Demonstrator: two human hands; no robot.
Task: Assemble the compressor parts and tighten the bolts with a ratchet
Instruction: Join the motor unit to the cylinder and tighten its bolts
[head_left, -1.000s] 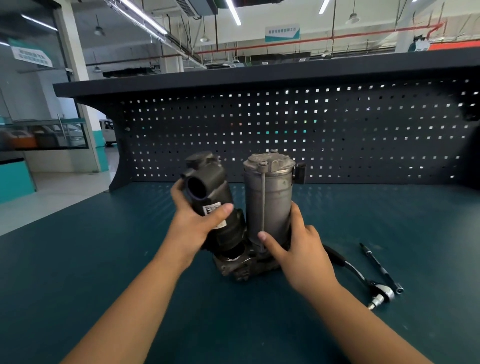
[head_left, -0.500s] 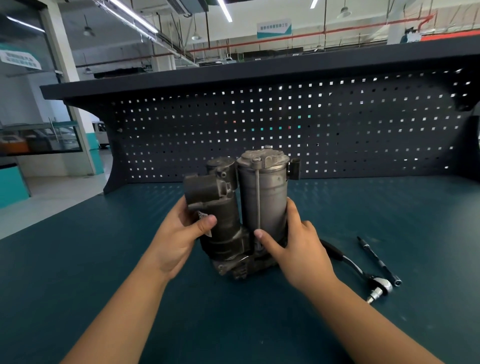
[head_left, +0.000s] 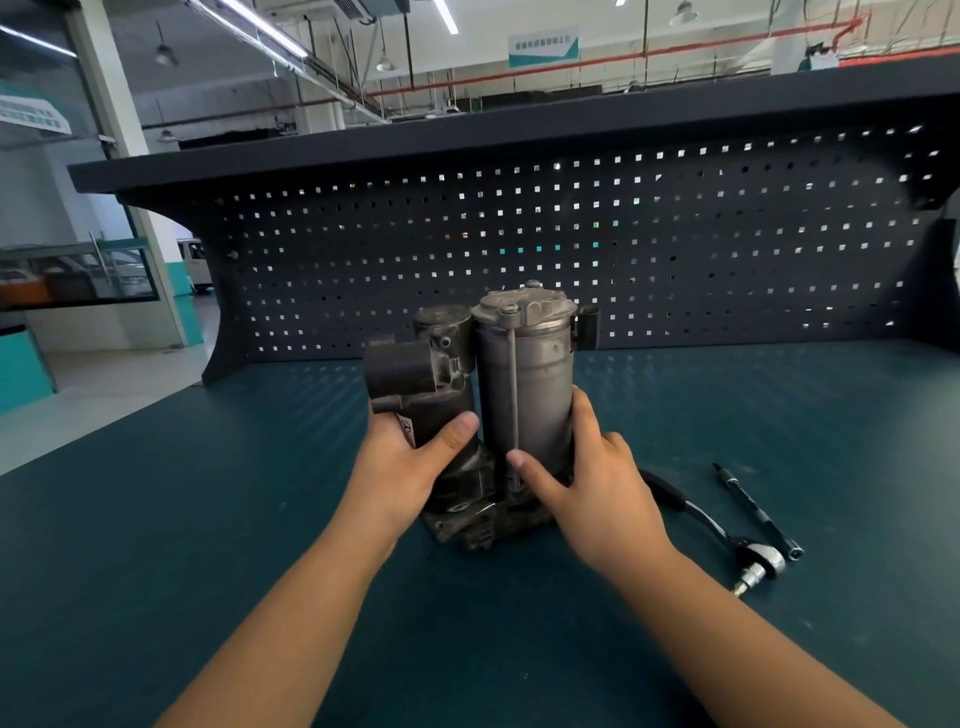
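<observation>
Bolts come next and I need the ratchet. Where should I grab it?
Take the ratchet by its black handle, the end beside the right hand, from above: it lies flat on the bench, its socket head pointing toward you, with a thin rod close on its right.

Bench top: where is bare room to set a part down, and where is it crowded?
Free: the green mat left of the left hand, to its edge; also right of the black rod, toward the pegboard. Crowded: the centre, both hands on the compressor, ratchet and rod beside the right hand.
</observation>
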